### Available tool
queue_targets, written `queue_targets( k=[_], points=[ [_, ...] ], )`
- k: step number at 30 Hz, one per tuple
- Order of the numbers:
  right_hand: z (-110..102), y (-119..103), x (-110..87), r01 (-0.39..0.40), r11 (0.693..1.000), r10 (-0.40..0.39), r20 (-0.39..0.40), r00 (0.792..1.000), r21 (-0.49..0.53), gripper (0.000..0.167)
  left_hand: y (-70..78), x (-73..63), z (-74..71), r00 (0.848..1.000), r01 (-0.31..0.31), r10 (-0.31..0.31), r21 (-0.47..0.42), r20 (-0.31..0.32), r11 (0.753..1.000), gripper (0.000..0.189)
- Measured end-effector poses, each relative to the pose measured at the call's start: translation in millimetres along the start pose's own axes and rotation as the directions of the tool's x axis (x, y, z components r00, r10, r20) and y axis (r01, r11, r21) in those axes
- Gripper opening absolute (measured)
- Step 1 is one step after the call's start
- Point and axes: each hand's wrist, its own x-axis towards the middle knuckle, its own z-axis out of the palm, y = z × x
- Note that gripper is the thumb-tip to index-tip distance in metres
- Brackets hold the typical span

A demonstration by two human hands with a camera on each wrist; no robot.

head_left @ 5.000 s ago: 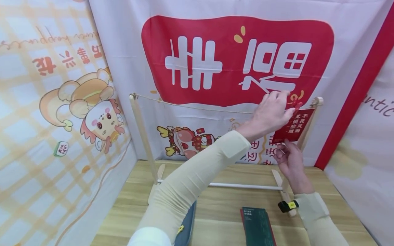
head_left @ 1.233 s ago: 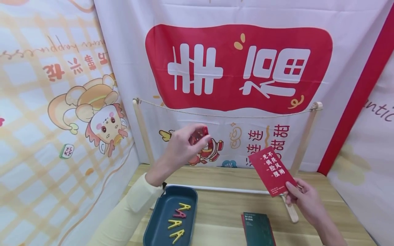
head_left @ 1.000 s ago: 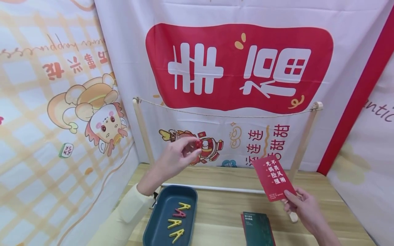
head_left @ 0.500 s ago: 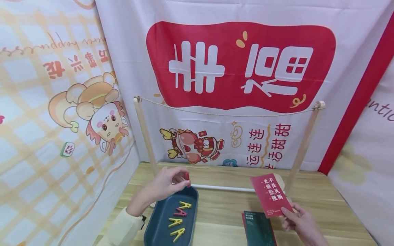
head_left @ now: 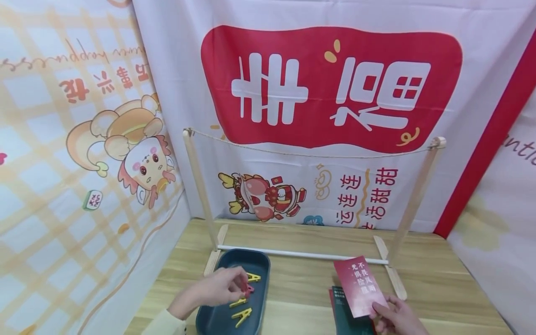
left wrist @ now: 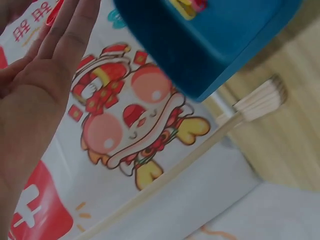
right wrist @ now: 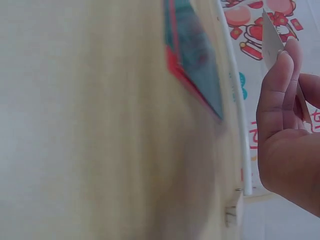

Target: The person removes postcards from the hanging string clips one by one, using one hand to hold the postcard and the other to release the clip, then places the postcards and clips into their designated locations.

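Observation:
Over the dark blue tray (head_left: 263,307), my left hand (head_left: 217,287) pinches a red clothespin (left wrist: 54,13), whose tip shows at the fingers in the left wrist view. Yellow clothespins (head_left: 241,317) lie in the tray, beside a reddish one partly hidden by the fingertips. My right hand (head_left: 395,317) holds a red card (head_left: 362,287) with white characters by its lower corner, thumb on its face. The card tilts above a stack of cards (head_left: 349,321) with a dark green one on top. In the right wrist view, the card (right wrist: 270,37) appears edge-on.
A wooden frame (head_left: 412,200) stands at the back of the table, with a thin cord (head_left: 310,153) between its post tops and a white rod (head_left: 301,254) low down. Printed cloth (head_left: 326,88) hangs behind it. The wooden tabletop (head_left: 299,298) separates tray and stack.
The card has come off the cord's right end and down over the stack in my right hand. My left hand has brought the red clothespin down to the tray.

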Motion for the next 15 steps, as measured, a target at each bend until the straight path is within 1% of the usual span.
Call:
queue_targets(
  k=[3, 6, 10, 13, 15],
  points=[
    [-3, 8, -0.7, -0.022, 1.000, 0.022, -0.004, 1.000, -0.009, 0.052, -8.2, 0.2, 10.0, 0.999, 0.000, 0.001, -0.014, 0.036, 1.000, 0.019],
    [-5, 13, -1.6, -0.010, 1.000, 0.010, -0.004, 1.000, -0.022, 0.041, -12.3, -1.4, 14.6, 0.998, 0.000, 0.000, 0.000, 0.065, 1.000, 0.020],
    [-3, 20, -3.3, 0.003, 1.000, -0.004, -0.013, 1.000, -0.011, 0.037, -16.4, -5.6, 21.4, 0.995, 0.031, -0.032, 0.013, 0.093, 0.999, 0.020],
    [-3, 27, -2.3, 0.020, 0.999, -0.022, -0.040, 0.999, -0.047, 0.038, -19.0, -7.0, 29.5, 0.993, 0.062, -0.065, 0.035, 0.100, 0.997, 0.021],
    [-2, 32, -0.6, 0.024, 0.997, -0.028, -0.068, 0.997, -0.067, 0.037, -20.1, -6.8, 34.6, 0.992, 0.060, -0.066, 0.068, 0.104, 0.996, 0.020]
  ],
)
